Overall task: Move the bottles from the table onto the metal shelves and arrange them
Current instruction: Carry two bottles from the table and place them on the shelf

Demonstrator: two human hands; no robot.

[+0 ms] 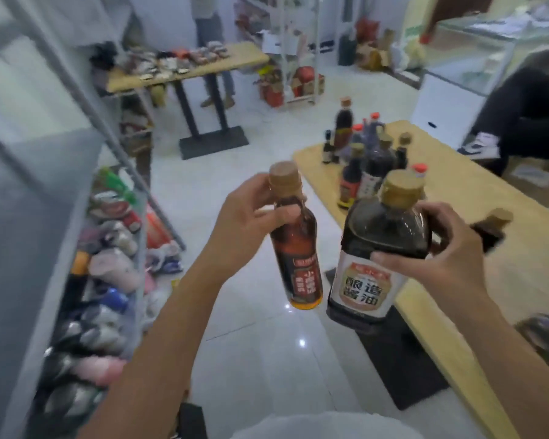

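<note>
My left hand (251, 217) grips a slim amber bottle (298, 258) by its neck, below a tan cap. My right hand (437, 251) holds a wide dark soy sauce bottle (374, 264) with a white label and a gold cap. Both bottles hang upright over the floor, between the metal shelves (61, 191) on the left and the wooden table (475, 217) on the right. Several more dark bottles (368, 156) stand grouped at the table's far end. One small bottle (491, 229) shows just behind my right hand.
The shelves' lower levels hold packaged goods (108, 264). A second wooden table (184, 68) with items stands farther back, with a person's legs behind it. Another person (526, 115) sits at the far right. The table's black base (400, 353) lies on the white tile floor.
</note>
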